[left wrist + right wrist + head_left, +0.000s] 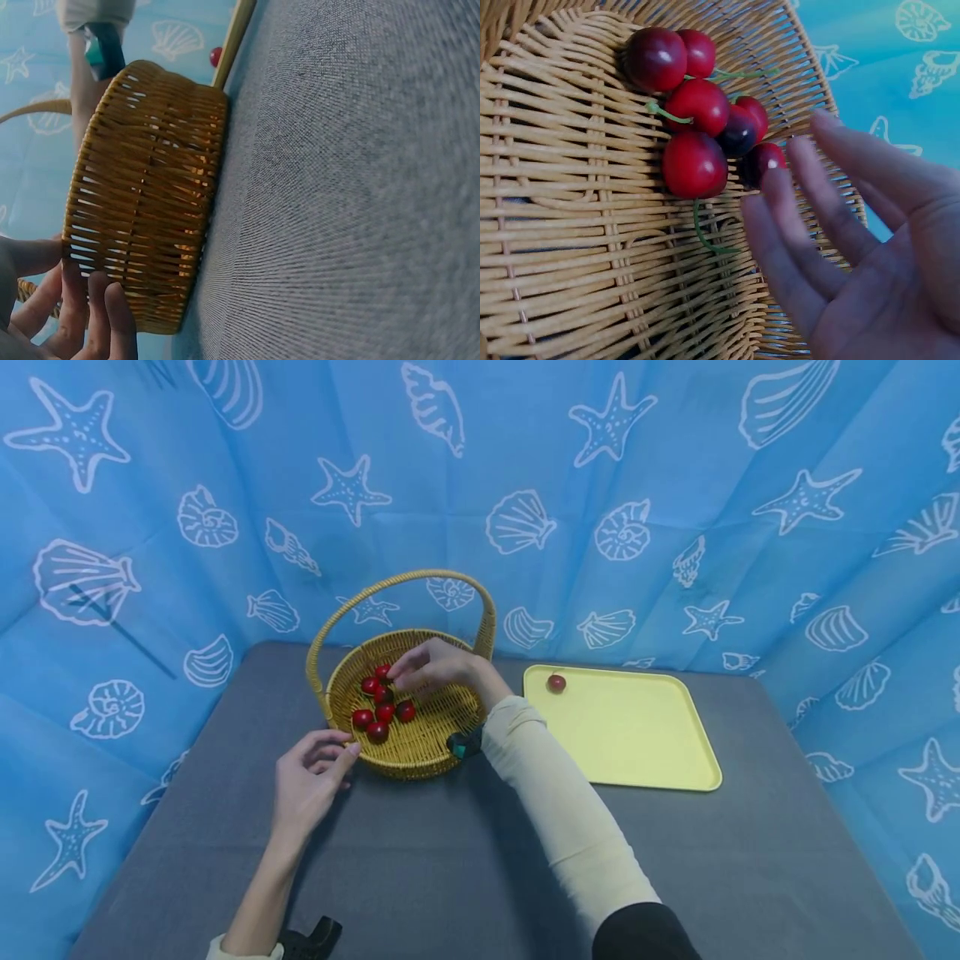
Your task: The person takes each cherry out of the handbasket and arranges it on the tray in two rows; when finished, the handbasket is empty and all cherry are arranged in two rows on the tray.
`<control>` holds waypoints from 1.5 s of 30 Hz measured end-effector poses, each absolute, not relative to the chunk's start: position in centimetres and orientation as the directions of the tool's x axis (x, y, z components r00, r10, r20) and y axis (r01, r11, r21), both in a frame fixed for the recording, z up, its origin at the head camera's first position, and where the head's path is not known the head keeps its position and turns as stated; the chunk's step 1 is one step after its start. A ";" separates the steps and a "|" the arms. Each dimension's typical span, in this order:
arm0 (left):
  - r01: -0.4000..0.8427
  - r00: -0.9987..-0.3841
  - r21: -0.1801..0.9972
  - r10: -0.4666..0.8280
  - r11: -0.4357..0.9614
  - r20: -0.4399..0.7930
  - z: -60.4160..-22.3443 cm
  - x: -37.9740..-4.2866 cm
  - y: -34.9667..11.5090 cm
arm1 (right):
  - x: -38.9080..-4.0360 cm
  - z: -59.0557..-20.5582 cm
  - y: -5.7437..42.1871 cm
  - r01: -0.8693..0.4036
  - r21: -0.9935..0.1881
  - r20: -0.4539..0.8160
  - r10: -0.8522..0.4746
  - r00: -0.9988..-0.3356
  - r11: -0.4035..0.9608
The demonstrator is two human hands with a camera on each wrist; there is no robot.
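A round wicker basket with a tall arched handle holds several dark red cherries, clustered on its left side. My left hand grips the basket's near-left rim; in the left wrist view its thumb lies at the rim and the other fingers against the outer weave. Reaching over the basket from the right, my right hand has its fingertips close beside the farthest cherries. Seen from the right wrist, those fingers are spread and loosely extended near a cherry, with nothing held. Green stems show on some cherries.
A yellow tray lies to the right of the basket, with one cherry near its far-left corner. Both sit on a grey cloth-covered table. Behind hangs a blue curtain with white shells and starfish.
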State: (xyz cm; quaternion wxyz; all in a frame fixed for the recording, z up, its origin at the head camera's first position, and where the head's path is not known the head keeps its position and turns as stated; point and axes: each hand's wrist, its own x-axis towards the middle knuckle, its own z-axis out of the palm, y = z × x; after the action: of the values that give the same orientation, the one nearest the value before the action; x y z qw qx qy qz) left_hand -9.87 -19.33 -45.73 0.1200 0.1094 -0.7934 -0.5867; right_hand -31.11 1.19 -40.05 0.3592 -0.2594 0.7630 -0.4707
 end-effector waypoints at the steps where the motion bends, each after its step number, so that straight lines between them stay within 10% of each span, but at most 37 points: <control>1: -0.036 -0.948 0.956 -0.313 0.290 0.060 -45.7 -9.9 -19.3 | -31.1 -40.2 1.2 -0.057 -0.900 -0.313 -0.729 -0.608 0.433; 45: -0.040 -0.947 0.962 -0.317 0.271 0.050 -46.0 -9.9 -19.4 | -31.5 -40.0 2.6 -0.238 -0.808 -0.341 -0.758 -0.556 0.539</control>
State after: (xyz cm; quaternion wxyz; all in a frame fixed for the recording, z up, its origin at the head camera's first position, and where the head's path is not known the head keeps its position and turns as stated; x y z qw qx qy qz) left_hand -9.90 -19.36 -45.96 0.1167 0.1130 -0.7886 -0.5930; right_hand -31.46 2.63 -40.02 0.3546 -0.3105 0.8023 -0.3663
